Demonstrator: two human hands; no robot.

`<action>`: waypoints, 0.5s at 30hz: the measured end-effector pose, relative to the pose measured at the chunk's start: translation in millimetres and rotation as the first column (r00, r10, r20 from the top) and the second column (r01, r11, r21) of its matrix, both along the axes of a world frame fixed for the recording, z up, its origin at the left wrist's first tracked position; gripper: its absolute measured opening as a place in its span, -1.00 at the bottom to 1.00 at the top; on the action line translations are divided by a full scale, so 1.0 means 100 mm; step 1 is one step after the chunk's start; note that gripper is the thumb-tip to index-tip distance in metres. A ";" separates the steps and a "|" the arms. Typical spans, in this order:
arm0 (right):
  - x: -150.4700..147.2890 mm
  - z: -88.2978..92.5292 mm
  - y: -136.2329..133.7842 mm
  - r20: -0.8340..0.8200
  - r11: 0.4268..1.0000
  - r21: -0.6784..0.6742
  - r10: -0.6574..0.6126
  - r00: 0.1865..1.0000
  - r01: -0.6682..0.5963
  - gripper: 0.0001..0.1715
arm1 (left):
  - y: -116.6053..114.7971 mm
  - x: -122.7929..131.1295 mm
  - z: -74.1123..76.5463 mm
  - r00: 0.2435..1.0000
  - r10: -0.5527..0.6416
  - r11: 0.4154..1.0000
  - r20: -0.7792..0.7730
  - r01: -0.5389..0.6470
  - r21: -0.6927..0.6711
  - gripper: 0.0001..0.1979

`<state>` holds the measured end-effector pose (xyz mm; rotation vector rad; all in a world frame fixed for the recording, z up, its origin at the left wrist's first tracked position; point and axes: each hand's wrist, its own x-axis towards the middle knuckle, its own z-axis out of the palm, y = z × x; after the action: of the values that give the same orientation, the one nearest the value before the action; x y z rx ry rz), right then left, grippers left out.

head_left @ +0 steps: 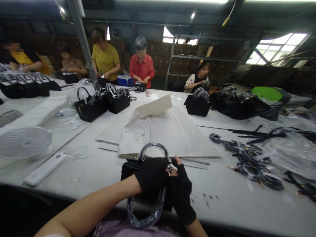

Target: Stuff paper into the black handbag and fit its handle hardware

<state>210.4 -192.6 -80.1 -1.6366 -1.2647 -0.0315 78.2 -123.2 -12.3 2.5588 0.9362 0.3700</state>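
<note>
A black handbag [128, 168] sits in front of me at the table's near edge. Of its two plastic-wrapped handles, one stands up at the far side and the other handle [145, 220] hangs toward me. My left hand [153, 174], in a black fingerless glove, reaches across the bag's top with its fingers closed. My right hand [181, 191], gloved alike, is at the bag's right end, thumb raised. Between the fingertips of both hands is a small gold metal fitting [170, 169]; its exact shape is partly covered by the fingers.
Large paper sheets [160, 135] lie just beyond the bag. Coiled wrapped straps [249, 158] are heaped at right. A white fan [26, 141] and a white power strip [46, 169] are at left. More black handbags [91, 107] stand farther back, where several people work.
</note>
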 end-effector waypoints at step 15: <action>0.30 0.08 -0.20 -0.507 0.920 -0.141 0.250 0.825 -0.366 -0.65 | -0.01 0.21 0.20 0.965 -0.152 0.987 -0.215 0.135 -0.091 -0.73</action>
<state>240.1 -212.5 -72.3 -1.4813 -1.1515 0.7143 98.7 -124.3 8.2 2.6153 0.8140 0.0064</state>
